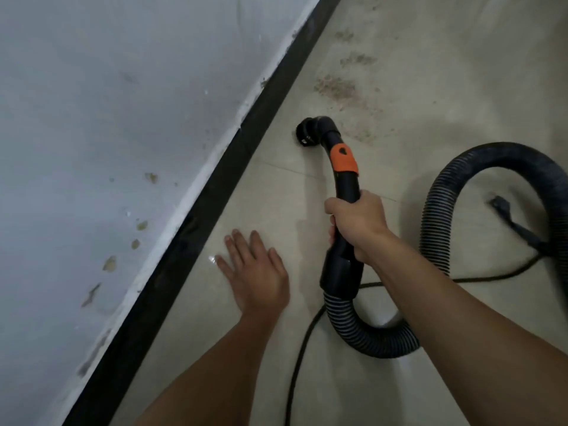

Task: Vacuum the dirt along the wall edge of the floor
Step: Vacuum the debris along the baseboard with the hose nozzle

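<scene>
Dirt (335,87) is lying in patches on floor (430,72) just ahead of nozzle (307,133), near black baseboard (215,186). R hand (356,222) is clenching vacuum pipe (345,186) below the orange collar, angling nozzle toward wall edge. L hand (255,272) is pressing flat on tile, holding nothing, prob. bracing. Hose (491,179) and cord (301,348) are looping away from the baseboard, leaving edge lane open.

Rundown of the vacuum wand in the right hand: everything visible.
The black curved plastic vacuum wand carries an orange collar and ends in a round black nozzle down at the pale tiled floor, short of the dark baseboard. The right hand grips its middle; a ribbed black hose joins its rear cuff. Dirt patches lie beyond it.
</scene>
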`<state>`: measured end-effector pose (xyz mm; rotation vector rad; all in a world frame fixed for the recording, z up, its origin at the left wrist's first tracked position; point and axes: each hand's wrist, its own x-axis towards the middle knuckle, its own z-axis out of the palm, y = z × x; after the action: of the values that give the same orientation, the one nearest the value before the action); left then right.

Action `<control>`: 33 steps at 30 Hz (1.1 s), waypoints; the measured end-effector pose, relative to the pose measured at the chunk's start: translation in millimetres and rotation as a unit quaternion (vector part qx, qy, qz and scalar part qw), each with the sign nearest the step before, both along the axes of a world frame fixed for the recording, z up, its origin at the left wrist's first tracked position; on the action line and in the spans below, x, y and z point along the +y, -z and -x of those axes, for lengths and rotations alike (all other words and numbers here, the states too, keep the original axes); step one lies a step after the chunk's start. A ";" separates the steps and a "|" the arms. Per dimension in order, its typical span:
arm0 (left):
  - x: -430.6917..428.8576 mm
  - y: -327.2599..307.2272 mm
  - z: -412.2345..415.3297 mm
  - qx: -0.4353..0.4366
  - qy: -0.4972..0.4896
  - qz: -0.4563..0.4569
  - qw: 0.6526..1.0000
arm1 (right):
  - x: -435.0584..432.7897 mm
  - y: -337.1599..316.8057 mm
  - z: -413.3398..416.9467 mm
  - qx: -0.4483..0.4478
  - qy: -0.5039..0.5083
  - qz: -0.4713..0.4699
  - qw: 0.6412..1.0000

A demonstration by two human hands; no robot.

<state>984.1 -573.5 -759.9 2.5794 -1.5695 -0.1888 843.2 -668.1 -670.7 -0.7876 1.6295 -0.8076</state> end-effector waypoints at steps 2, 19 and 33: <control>-8.2 0.2 -3.3 -0.004 0.007 0.003 1.000 | -12.2 3.4 -15.8 0.014 -0.026 0.014 0.999; -21.6 -11.3 -5.7 0.026 0.010 0.000 1.000 | 57.9 -20.3 104.1 0.199 0.028 -0.019 0.979; -21.7 -2.2 -8.5 0.034 0.013 0.020 0.999 | -1.2 -10.8 61.1 0.062 0.085 0.008 0.994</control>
<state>992.6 -595.1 -757.7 2.4969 -1.5672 -0.2413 782.1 -669.3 -659.9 -0.7293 1.8221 -0.9083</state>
